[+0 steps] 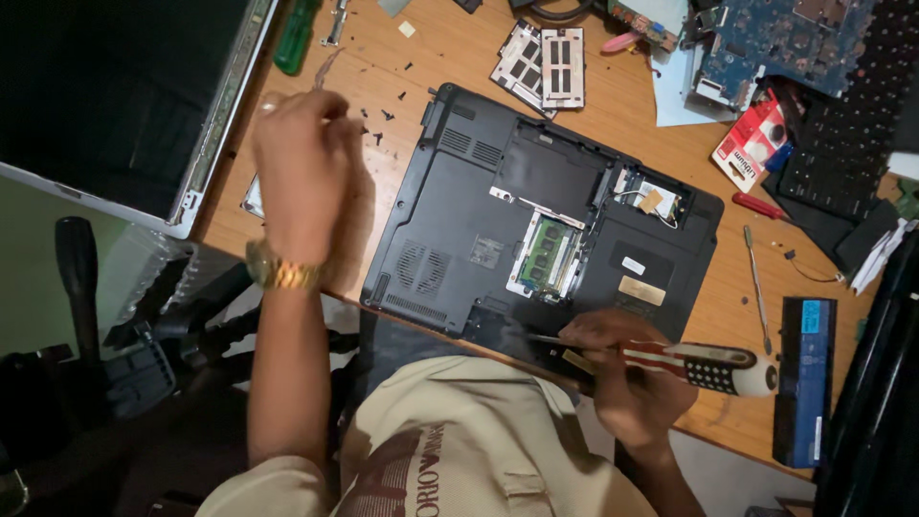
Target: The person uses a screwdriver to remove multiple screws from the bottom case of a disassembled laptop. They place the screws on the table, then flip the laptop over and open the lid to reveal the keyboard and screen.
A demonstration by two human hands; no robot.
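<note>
Two hands at work: right hand [627, 378] grasps screwdriver [670, 362], tip on upturned laptop [536, 215] near edge; left hand [299, 163] pinched closed beside loose screws [383, 115].

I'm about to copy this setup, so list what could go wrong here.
1. Loose screws lie scattered by the left hand; a sweep could knock some off the table.
2. The right hand holds a screwdriver at the laptop edge; a slip might gouge the exposed memory module.
3. The laptop overhangs the table edge and might tip.
</note>
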